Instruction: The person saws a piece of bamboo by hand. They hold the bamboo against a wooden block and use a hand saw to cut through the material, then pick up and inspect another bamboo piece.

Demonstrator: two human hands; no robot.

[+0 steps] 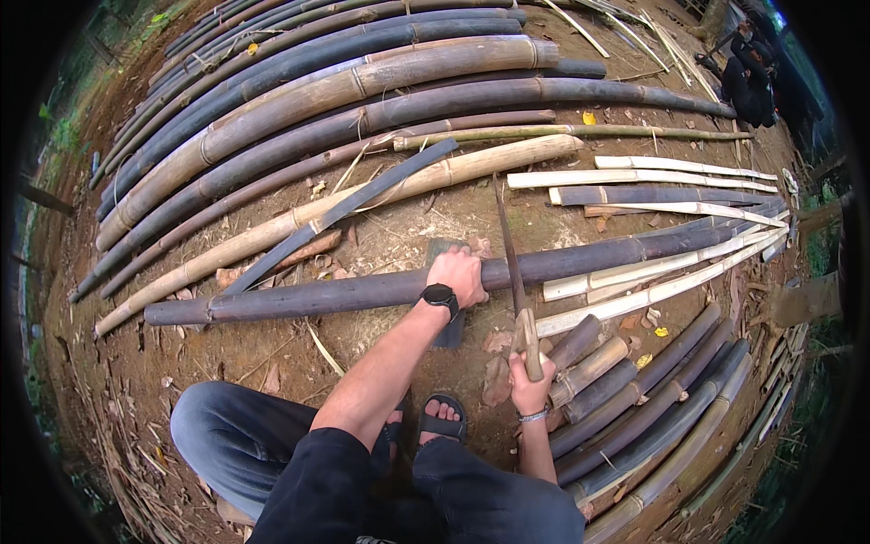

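A long dark bamboo pole (pixel 317 297) lies across in front of me. My left hand (pixel 458 276) is closed over its top and wears a black watch at the wrist. Just right of it, the narrow blade of a handsaw (pixel 511 238) crosses the pole, its tip pointing away from me. My right hand (pixel 530 385) is wrapped round the saw's wooden handle, on the near side of the pole. Whether the teeth have cut into the bamboo cannot be made out. Beneath the pole, under my left hand, a flat dark piece (pixel 449 334) sticks out.
Thick bamboo poles (pixel 362 83) lie in rows beyond. A dark flat strip (pixel 340 210) leans over a pale pole (pixel 263 234). Split bamboo strips (pixel 643 178) fan out at right, with cut bamboo lengths (pixel 675 399) nearer me. A person in dark clothes (pixel 752 77) is at far right.
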